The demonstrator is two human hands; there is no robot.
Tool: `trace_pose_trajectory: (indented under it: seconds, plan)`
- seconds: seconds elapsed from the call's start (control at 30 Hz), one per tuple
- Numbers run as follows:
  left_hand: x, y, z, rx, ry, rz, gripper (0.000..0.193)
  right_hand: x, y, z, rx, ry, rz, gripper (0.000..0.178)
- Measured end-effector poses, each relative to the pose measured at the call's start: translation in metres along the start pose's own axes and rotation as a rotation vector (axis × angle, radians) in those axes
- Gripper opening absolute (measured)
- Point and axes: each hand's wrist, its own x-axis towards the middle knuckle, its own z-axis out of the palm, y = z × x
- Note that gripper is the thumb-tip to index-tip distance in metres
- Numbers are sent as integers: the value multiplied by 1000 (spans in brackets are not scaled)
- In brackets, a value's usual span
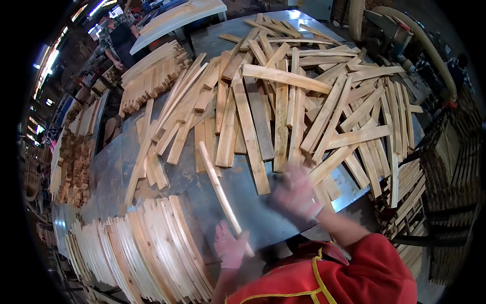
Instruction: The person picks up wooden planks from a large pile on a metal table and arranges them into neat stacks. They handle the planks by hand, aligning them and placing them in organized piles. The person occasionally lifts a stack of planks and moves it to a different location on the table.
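Observation:
My left hand (231, 249), in a pale glove, is at the table's near edge. It grips the lower end of a narrow wooden slat (218, 190), thumb on one side and fingers on the other. The slat slants away from me, its far end near the pile. My right hand (296, 195), also gloved, is smeared by motion at the near side of a loose heap of wooden slats (253, 137). Its fingers are too blurred to show whether they hold anything.
Slats stand side by side in a neat row (147, 248) at the near left. More stacked slats (152, 76) sit at the far left of the metal table (202, 202). Another person (119, 40) stands beyond them. A ribbed hose (430, 38) hangs at the far right.

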Motion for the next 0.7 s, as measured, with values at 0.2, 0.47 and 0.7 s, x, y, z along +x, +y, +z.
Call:
trace_pose_trajectory:
  seconds: [0.2, 0.47, 0.7]
  plan:
    - [9, 32, 4, 24, -148, -139, 107, 137, 224, -49, 5, 294, 1007, 91]
    - [-14, -47, -4, -889, -128, -165, 75, 88, 80, 13, 1160, 241, 784, 98]
    - [-78, -84, -55, -643, -55, -236, 72, -75, -115, 133, 1440, -514, 957, 81]
